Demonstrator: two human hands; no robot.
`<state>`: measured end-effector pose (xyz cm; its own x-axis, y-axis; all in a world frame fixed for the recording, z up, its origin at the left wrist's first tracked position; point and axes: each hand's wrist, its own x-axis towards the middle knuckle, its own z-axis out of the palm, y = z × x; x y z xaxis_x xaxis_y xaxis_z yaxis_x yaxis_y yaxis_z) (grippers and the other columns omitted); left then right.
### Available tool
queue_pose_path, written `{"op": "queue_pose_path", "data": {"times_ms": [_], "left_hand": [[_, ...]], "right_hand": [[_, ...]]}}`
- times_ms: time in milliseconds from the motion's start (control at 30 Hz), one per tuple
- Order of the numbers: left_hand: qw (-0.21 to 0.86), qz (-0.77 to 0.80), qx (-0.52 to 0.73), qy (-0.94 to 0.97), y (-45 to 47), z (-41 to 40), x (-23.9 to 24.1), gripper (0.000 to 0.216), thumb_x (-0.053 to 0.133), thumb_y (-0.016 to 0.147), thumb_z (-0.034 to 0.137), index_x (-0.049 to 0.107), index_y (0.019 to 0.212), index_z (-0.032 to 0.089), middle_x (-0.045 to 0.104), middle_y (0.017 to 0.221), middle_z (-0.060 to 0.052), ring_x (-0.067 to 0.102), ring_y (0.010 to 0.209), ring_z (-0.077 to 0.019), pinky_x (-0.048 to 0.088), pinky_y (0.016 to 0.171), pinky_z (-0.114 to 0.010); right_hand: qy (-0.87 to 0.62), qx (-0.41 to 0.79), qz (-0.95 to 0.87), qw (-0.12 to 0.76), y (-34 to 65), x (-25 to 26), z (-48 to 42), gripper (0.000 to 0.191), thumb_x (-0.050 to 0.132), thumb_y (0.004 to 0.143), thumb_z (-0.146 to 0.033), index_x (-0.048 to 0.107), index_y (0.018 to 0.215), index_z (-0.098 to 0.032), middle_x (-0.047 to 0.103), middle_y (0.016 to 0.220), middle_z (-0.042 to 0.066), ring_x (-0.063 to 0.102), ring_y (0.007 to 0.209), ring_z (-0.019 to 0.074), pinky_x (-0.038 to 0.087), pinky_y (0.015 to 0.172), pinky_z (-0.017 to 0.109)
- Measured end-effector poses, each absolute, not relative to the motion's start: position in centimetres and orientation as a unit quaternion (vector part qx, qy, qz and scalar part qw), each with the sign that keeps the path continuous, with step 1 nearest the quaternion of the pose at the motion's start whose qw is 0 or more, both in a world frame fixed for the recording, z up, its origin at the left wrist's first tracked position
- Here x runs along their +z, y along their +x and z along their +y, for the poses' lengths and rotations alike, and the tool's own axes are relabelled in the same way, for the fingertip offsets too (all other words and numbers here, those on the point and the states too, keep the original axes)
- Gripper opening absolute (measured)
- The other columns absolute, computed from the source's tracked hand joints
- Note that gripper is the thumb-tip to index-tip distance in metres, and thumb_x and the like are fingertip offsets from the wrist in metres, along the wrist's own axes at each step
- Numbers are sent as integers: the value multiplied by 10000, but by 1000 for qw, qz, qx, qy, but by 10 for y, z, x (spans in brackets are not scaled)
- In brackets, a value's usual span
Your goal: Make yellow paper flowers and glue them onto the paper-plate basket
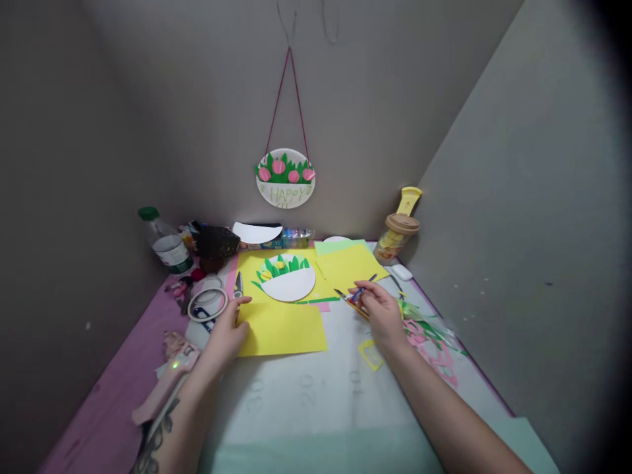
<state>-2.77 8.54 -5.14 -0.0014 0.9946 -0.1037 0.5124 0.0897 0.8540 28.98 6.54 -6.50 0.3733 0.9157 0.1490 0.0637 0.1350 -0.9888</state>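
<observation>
My left hand [231,332] is at the left edge of a yellow paper sheet [284,329], thumb and forefinger closed on that edge. In my right hand [378,308] a slim blue pen [364,288] is pinched between the fingers. Just under those fingers is an orange tool with a dark pointed tip [342,293]; whether the hand also touches it I cannot tell. Between and beyond the hands sits a paper-plate basket [289,284] with green leaves and yellow paper tulips. A narrow green strip [318,301] lies in front of it.
A finished plate [285,194] with pink tulips hangs on the wall. Left are a bottle [170,247], tape rolls [207,305], scissors [238,284] and a pink glue gun [170,378]. Right are a lidded cup [396,237], more yellow paper [353,266] and pink scraps [437,355].
</observation>
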Motion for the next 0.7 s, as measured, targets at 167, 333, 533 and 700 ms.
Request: {"op": "queue_pose_path", "data": {"times_ms": [167, 333, 533, 700], "left_hand": [[225, 654, 191, 697, -24, 76, -44, 515, 430, 718, 119, 455, 1232, 125, 626, 971, -101, 612, 840, -215, 468, 714, -313], [4, 610, 150, 778, 3, 54, -37, 394, 437, 833, 225, 523, 1204, 123, 547, 1211, -175, 518, 1089, -317, 441, 854, -435], [112, 401, 55, 908, 42, 31, -66, 384, 510, 839, 289, 530, 1223, 295, 503, 1345, -33, 390, 1273, -296, 380, 978, -483], [114, 425, 43, 897, 46, 34, -83, 385, 428, 890, 315, 492, 1270, 333, 460, 1382, -10, 334, 1315, -289, 343, 998, -536]], "right_hand": [[-523, 328, -468, 633, 279, -80, 54, 205, 663, 732, -340, 520, 703, -195, 562, 604, -19, 531, 557, 117, 411, 528, 227], [-433, 489, -415, 633, 270, -80, 60, 447, 387, 846, -601, 564, 758, -200, 505, 469, -16, 513, 464, 137, 415, 493, 260], [-421, 595, -433, 530, 264, -84, 55, 365, 551, 786, -555, 566, 796, -191, 619, 629, 19, 553, 520, 125, 402, 471, 225], [-471, 573, -468, 481, 257, -88, 43, 390, 440, 860, -527, 588, 929, -173, 640, 688, 32, 488, 443, 89, 332, 395, 201]]}}
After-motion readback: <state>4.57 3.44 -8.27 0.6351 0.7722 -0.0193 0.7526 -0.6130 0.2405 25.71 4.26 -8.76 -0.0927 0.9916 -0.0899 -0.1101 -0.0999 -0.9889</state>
